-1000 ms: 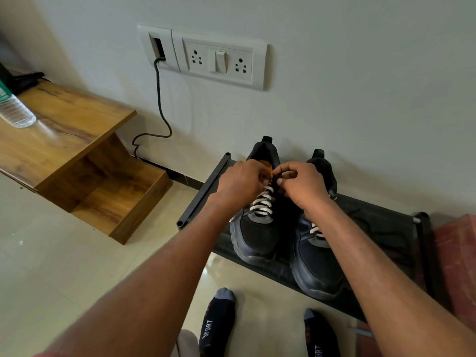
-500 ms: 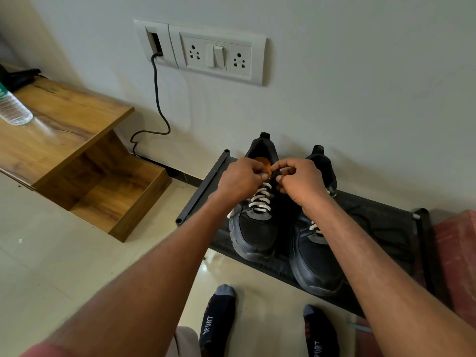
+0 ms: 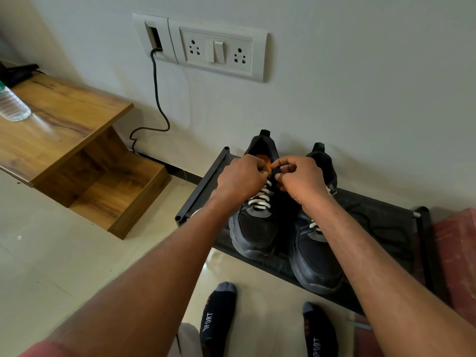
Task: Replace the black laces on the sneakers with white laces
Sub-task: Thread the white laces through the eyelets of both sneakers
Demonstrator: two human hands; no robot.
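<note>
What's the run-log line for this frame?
stage: lacing left sneaker top | left hand: on white lace | right hand: on lace | right sneaker: white-laced

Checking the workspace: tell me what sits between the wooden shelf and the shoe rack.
Only bare floor separates the shelf and rack; a black cable hangs on the wall behind, in the head view.
</note>
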